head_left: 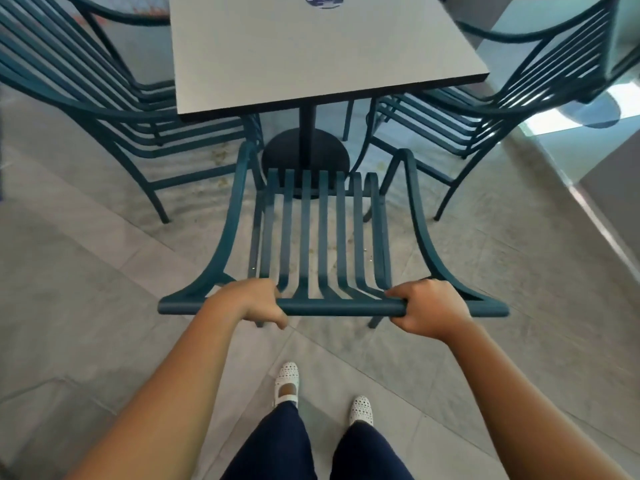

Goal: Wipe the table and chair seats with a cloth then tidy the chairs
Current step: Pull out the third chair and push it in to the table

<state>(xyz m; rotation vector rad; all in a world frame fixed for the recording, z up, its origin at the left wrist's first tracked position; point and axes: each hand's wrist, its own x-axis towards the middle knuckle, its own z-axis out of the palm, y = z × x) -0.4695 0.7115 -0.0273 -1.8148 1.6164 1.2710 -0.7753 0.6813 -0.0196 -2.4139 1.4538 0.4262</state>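
At the bottom of the frame, our two feet in white shoes [289, 381] stand on the grey tiled floor [86, 341], just behind the near chair [322, 233].

Hand state: our left hand [251, 301] and right hand [427, 311] each curl around the top rail [339, 308] of the near chair's backrest, one toward each end, with the fingers wrapped over the bar. Neither hand holds a cloth, and no cloth appears anywhere in the frame.

Position of the task items: the near chair occupies the centre of the frame, facing the table [311, 57]. Its slatted seat lies in front of the table's near edge, not yet tucked beneath it, and its front reaches roughly to the round black base [277, 154] of the table pedestal. A second chair [104, 105] stands at the left of the frame, and a third chair [502, 102] at the right, both with their seats drawn in beside the table. The table top fills the upper centre; it shows a round printed label [323, 0] at its far edge.

Progress assessment: we judge the wiping stage finished, since the cloth is absent and both hands are on a chair. We judge the current step to be tidying, with the near chair left to push in. Whether the side chairs need further adjustment cannot be determined.
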